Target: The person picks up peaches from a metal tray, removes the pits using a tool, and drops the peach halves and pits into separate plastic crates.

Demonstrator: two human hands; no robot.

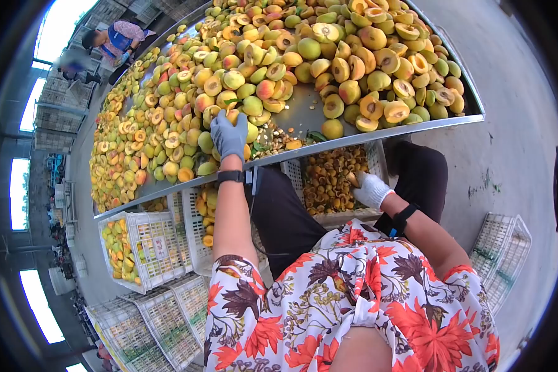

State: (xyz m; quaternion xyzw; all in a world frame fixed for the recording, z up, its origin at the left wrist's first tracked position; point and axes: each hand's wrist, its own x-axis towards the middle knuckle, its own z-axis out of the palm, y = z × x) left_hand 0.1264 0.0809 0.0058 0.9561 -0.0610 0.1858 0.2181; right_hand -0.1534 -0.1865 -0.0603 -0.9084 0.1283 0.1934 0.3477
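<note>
My left hand (229,135), in a grey glove, reaches onto the metal table (304,115) and closes on a yellow-orange peach (233,115) at the near edge of the fruit pile. My right hand (370,189), in a white glove, is lower, over a white crate of peach pits (328,180) under the table edge, holding a small brownish piece that is partly hidden. Whole and halved peaches (353,56) cover the table top. Loose pits (276,137) lie by the table's edge near my left hand.
White plastic crates (149,248) with fruit stand below the table at left. Empty crates lie at lower left (161,322) and on the concrete floor at right (502,248). Another person (115,40) works at the far end of the table.
</note>
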